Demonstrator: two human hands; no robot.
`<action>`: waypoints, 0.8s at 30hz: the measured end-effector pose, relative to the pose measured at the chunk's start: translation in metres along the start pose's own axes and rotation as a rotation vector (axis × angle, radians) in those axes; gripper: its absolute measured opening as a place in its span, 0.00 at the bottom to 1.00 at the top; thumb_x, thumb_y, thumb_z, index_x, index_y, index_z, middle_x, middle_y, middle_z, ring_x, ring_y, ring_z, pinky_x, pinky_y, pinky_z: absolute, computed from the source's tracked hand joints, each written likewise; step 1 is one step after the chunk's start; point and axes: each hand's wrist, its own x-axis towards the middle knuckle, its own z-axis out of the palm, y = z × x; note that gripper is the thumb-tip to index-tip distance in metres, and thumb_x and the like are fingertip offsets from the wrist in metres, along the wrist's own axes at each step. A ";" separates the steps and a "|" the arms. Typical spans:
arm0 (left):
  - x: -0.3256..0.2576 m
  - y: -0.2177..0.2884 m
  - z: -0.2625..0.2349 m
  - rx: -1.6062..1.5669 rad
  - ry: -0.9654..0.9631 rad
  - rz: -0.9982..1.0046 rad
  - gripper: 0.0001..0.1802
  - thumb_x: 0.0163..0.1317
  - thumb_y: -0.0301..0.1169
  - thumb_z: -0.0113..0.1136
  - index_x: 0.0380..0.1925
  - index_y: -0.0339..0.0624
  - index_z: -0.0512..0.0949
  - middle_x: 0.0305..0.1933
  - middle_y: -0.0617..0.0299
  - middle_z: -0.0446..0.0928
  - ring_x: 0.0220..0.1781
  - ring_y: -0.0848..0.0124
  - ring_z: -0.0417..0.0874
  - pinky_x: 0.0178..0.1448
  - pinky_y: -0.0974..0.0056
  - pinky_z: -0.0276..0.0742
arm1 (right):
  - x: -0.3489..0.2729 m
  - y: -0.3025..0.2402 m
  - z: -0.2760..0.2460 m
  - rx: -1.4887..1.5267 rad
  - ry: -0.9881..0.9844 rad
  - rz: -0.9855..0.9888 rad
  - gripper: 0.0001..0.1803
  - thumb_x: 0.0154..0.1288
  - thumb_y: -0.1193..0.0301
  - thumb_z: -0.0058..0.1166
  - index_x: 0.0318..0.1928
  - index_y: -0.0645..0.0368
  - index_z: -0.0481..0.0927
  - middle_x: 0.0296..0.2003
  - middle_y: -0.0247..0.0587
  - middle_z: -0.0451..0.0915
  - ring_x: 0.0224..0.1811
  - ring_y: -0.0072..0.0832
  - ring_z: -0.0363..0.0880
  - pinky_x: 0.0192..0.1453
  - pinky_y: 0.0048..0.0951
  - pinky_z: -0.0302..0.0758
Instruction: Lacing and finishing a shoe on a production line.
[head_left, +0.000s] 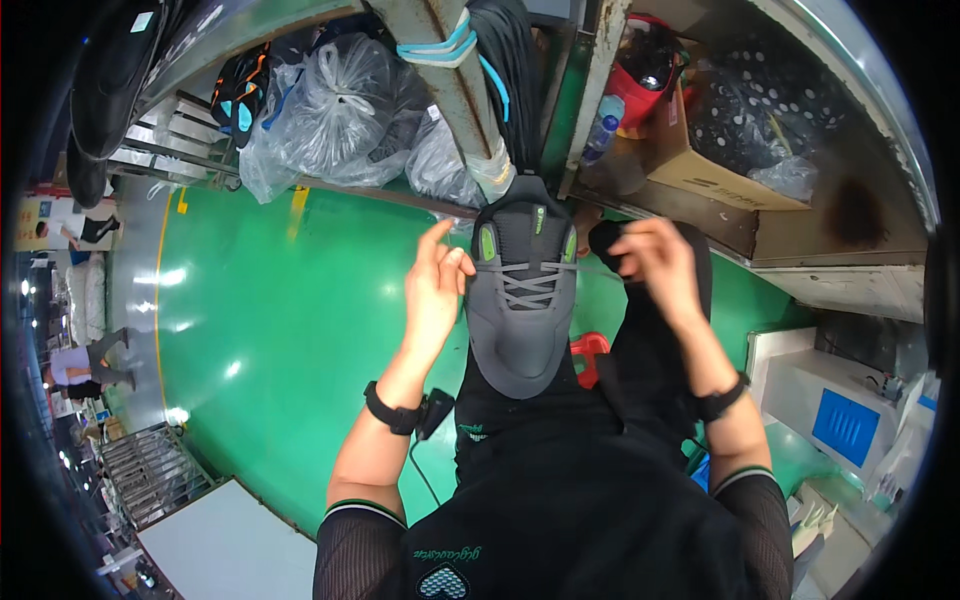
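Observation:
A dark grey sneaker [522, 335] with green patches at its collar rests toe toward me, around my lap. Its grey shoelace [528, 285] crosses over the tongue, and the top strands run out to both sides. At the sneaker's left edge, my left hand [437, 280] is closed with curled fingers, seemingly pinching one lace end. To the right, apart from the sneaker, my right hand [660, 265] is closed too, and a thin strand seems to lead toward it. A round black shape [605, 243] lies against its fingertips; I cannot tell what it is.
A metal post [440, 75] stands behind the sneaker. Clear plastic bags [345, 105] fill a rack at the far left. At the far right, a shelf holds a cardboard box [700, 165]. A red stool [590, 355] shows by my legs; a white table [230, 545] is lower left.

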 end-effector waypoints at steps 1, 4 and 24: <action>0.003 -0.004 0.002 -0.009 -0.003 0.006 0.14 0.69 0.24 0.48 0.53 0.36 0.73 0.25 0.63 0.75 0.22 0.78 0.69 0.28 0.72 0.67 | 0.003 -0.003 0.021 -0.033 -0.092 0.004 0.07 0.68 0.72 0.49 0.43 0.59 0.78 0.28 0.34 0.83 0.25 0.18 0.78 0.29 0.20 0.72; 0.010 -0.010 0.007 0.090 -0.016 0.147 0.10 0.65 0.23 0.54 0.46 0.38 0.76 0.24 0.61 0.77 0.21 0.78 0.72 0.27 0.70 0.69 | 0.002 0.003 0.044 -0.277 -0.148 -0.066 0.05 0.64 0.73 0.54 0.35 0.61 0.80 0.24 0.38 0.82 0.24 0.24 0.80 0.30 0.27 0.73; 0.021 0.016 -0.006 0.961 -0.032 0.675 0.04 0.52 0.29 0.64 0.25 0.43 0.78 0.31 0.63 0.75 0.45 0.63 0.75 0.51 0.52 0.61 | 0.043 -0.045 0.027 -1.126 -0.512 -0.948 0.15 0.49 0.71 0.59 0.38 0.55 0.70 0.36 0.35 0.72 0.33 0.31 0.79 0.32 0.32 0.77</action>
